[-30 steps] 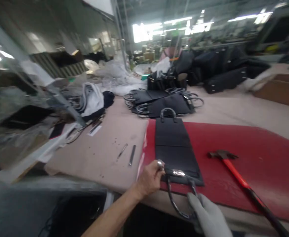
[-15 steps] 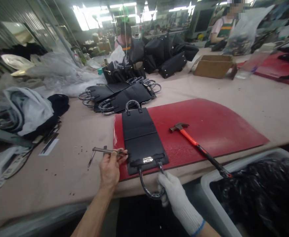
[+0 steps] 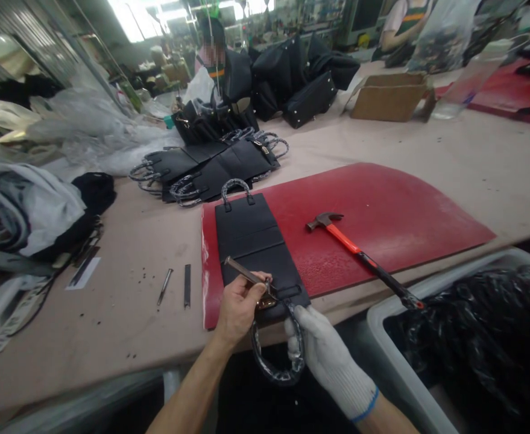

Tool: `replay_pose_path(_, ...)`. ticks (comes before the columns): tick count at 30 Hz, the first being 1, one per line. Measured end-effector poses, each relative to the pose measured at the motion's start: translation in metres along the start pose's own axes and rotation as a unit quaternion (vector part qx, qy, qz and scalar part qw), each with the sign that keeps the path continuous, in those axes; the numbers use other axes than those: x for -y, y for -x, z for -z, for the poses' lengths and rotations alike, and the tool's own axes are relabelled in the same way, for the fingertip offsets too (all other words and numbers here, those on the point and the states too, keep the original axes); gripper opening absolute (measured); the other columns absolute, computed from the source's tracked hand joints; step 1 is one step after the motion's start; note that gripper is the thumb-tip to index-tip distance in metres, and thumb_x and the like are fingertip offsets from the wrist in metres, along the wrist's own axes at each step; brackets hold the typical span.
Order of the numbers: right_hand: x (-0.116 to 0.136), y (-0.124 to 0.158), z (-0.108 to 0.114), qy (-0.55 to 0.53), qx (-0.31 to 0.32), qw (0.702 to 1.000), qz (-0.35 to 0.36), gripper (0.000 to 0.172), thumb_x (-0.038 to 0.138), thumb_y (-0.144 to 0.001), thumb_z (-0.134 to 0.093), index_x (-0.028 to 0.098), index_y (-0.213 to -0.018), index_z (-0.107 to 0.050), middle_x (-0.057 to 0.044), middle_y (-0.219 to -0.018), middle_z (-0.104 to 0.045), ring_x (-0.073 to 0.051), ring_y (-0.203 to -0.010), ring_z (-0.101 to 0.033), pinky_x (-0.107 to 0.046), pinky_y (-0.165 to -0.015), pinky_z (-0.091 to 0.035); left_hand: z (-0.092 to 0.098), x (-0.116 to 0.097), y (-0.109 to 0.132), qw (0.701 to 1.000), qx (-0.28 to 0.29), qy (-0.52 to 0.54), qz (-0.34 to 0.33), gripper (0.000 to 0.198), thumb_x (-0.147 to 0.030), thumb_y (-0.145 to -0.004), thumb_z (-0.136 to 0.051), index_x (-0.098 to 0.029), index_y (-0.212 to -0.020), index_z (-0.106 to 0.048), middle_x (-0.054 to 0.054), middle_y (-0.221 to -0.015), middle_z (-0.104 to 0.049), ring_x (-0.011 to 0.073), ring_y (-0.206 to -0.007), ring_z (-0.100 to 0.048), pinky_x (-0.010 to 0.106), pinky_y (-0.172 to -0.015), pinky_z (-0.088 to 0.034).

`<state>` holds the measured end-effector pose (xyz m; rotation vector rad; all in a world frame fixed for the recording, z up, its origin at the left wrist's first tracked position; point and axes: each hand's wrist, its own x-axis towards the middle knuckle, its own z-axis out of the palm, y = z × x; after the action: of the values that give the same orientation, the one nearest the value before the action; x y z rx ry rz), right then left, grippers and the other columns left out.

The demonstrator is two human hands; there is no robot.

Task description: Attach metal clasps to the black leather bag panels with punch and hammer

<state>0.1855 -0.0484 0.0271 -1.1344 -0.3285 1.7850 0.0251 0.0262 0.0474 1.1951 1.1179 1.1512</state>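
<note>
My bare left hand is closed on a metal punch tool, its tip over the gold clasp of a flat black bag panel. The panel lies on a red mat, its near end at the mat's front edge. My right hand, in a white glove, grips the near wrapped handle beside the panel's corner. To the right, a hammer with an orange and black handle rests on the mat. A metal rod and a flat dark strip lie left of the mat.
More black panels are piled behind the mat, with black bags beyond. A cardboard box stands at the back right, and a grey bin of dark wrapped pieces at the front right. Two people are in the background.
My left hand has moved right with the punch tool, from the panel's left edge to over the clasp. My right hand stays at the near handle. The view has shifted slightly.
</note>
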Motion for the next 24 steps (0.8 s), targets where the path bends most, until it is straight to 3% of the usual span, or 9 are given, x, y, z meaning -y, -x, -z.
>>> replay_pose_path(2,0.005,-0.003,-0.001,0.029,-0.008,1.0,-0.001,0.055,0.071,-0.076,-0.073,0.019,-0.07,-0.056,0.004,-0.05,-0.053,-0.01,-0.034,-0.043,-0.024,-0.035,-0.037,-0.001,-0.003,-0.002,1.0,0.013,0.011,0.023,0.029,-0.041,-0.084,-0.077,-0.015,-0.094,-0.073,0.012,-0.104,-0.078,0.0218,-0.092,-0.073,0.031,-0.078,-0.061)
replay_pose_path(5,0.016,-0.008,-0.003,0.125,-0.03,0.992,0.011,0.062,0.077,-0.081,-0.062,0.017,-0.065,-0.058,-0.001,-0.048,-0.056,-0.012,-0.035,-0.049,-0.024,-0.036,-0.04,-0.001,-0.008,-0.005,0.998,0.013,0.038,0.048,0.032,-0.044,-0.085,-0.077,-0.014,-0.096,-0.073,0.012,-0.105,-0.079,0.0213,-0.092,-0.073,0.03,-0.079,-0.06)
replay_pose_path(8,0.029,-0.011,-0.009,0.185,-0.054,0.981,0.021,0.056,0.071,-0.081,-0.063,0.016,-0.085,-0.064,-0.004,-0.051,-0.064,-0.016,-0.042,-0.058,-0.025,-0.043,-0.047,-0.002,-0.013,-0.005,0.995,0.012,0.073,0.063,0.032,-0.044,-0.085,-0.079,-0.014,-0.096,-0.072,0.012,-0.104,-0.079,0.0225,-0.097,-0.074,0.031,-0.083,-0.06)
replay_pose_path(11,0.037,-0.012,-0.015,0.151,-0.064,0.985,0.052,0.05,0.059,-0.082,-0.065,0.017,-0.108,-0.06,0.0,-0.051,-0.065,-0.016,-0.043,-0.059,-0.025,-0.045,-0.049,-0.006,-0.019,-0.007,0.993,0.026,0.085,0.077,0.032,-0.043,-0.084,-0.08,-0.014,-0.097,-0.073,0.012,-0.104,-0.079,0.0227,-0.096,-0.074,0.03,-0.081,-0.06)
replay_pose_path(14,0.038,-0.014,-0.018,0.123,-0.034,0.99,0.063,0.051,0.048,-0.079,-0.071,0.018,-0.117,-0.056,0.001,-0.056,-0.066,-0.016,-0.047,-0.06,-0.025,-0.048,-0.051,-0.009,-0.023,-0.011,0.992,0.035,0.078,0.093,0.029,-0.042,-0.085,-0.079,-0.015,-0.097,-0.074,0.011,-0.107,-0.078,0.0203,-0.09,-0.074,0.027,-0.075,-0.06)
replay_pose_path(19,0.038,-0.018,-0.021,0.089,0.019,0.996,0.012,0.04,0.044,-0.074,-0.072,0.019,-0.1,-0.055,0.001,-0.053,-0.064,-0.016,-0.043,-0.057,-0.025,-0.044,-0.046,-0.007,-0.019,-0.025,0.995,0.028,0.081,0.045,0.022,-0.037,-0.087,-0.079,-0.016,-0.095,-0.075,0.008,-0.103,-0.079,0.0179,-0.096,-0.073,0.025,-0.086,-0.057)
replay_pose_path(24,0.04,-0.026,-0.025,0.102,0.031,0.994,0.02,0.028,0.041,-0.075,-0.069,0.02,-0.088,-0.057,0.0,-0.05,-0.062,-0.016,-0.041,-0.055,-0.026,-0.044,-0.044,-0.001,-0.01,-0.033,0.991,0.027,0.12,0.046,0.021,-0.036,-0.087,-0.08,-0.016,-0.095,-0.075,0.008,-0.102,-0.08,0.0181,-0.098,-0.074,0.026,-0.091,-0.056)
